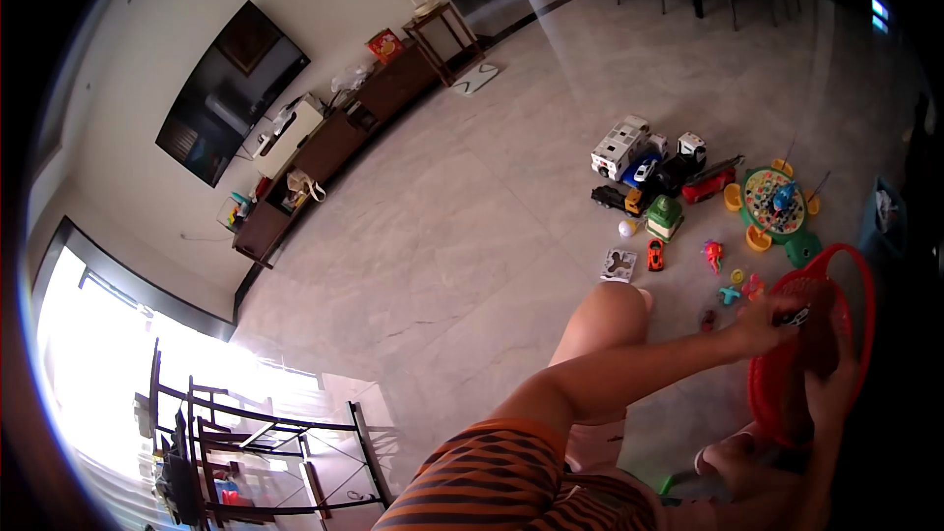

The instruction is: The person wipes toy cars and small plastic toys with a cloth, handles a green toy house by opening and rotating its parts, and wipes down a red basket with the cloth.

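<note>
A red mesh basket (857, 270), round-rimmed, tilted in both hands.

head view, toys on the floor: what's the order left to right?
White square tile with a dark spinner shape → small orange toy car → red toy fire truck → round green fishing-game toy with orange cups → red plastic mesh basket, with the left hand at its rim.
</note>
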A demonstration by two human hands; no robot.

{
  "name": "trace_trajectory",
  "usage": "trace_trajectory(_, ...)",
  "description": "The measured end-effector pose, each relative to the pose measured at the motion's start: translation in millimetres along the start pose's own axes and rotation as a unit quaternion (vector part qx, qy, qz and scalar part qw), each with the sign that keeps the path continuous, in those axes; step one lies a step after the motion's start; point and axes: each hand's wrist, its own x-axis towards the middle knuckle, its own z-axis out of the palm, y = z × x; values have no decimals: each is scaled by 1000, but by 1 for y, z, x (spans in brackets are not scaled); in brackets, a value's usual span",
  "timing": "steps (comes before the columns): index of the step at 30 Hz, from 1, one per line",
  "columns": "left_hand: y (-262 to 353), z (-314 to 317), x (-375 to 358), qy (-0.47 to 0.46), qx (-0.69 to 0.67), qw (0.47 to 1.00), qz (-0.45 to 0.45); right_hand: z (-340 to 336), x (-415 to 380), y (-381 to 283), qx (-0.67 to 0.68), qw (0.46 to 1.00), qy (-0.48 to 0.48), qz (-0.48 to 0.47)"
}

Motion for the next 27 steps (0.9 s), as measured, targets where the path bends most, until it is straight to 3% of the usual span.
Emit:
trace_trajectory(5,31,-5,-3,38,-49,984,-165,8,-8,-19,-86,991,16,-98)
trace_trajectory(6,28,-5,-2,27,-75,986,-145,9,-10,-24,-127,984,0,-123)
trace_trajectory(9,23,-7,-2,0,-111,987,-117,9,-11,-26,-90,993,-52,-53)
trace_trajectory(13,32,-2,-8,0,-117,986,-120,-1,2,-3,9,998,50,-40)
trace_trajectory(17,24,-8,-4,-4,-69,988,-139,4,-5,-15,-128,983,44,-121)
trace_trajectory(18,3,-11,-1,-8,-120,987,-109,3,-7,-36,-133,987,-5,-93)
trace_trajectory(21,4,-13,-3,-42,-166,981,-94,7,-6,-40,-85,992,-17,-90)
trace_trajectory(24,29,-7,-8,-27,-116,985,-123,-3,3,-14,-58,992,79,-73)
trace_trajectory(27,21,-4,-8,-26,-146,977,-151,-8,3,-16,-93,990,78,-70)
